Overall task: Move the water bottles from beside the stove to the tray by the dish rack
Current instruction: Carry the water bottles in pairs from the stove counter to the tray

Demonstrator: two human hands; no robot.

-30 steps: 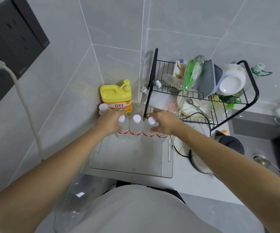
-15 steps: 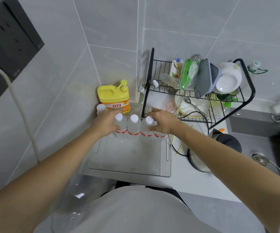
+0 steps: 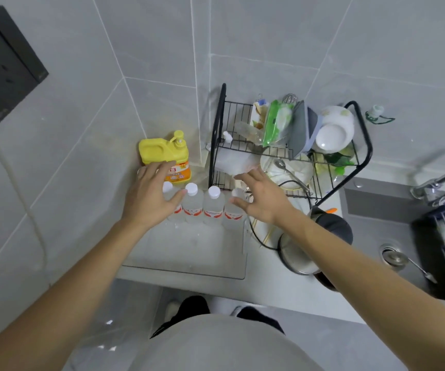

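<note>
bottles (image 3: 213,207): clear, white caps, red-white labels | jug (image 3: 166,156): yellow | rack (image 3: 291,145): black

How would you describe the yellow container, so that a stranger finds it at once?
Look at the grey tiled wall corner, left of the black wire dish rack. The yellow plastic pump bottle stands there, behind four clear white-capped water bottles; only it is opaque yellow.

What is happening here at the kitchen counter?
A person is lining up small water bottles along the far edge of a clear tray, beside the black dish rack. Four white-capped bottles stand upright in a row. Both the left hand and the right hand are open, fingers spread, gripping nothing. A yellow detergent jug stands behind the row.
</note>
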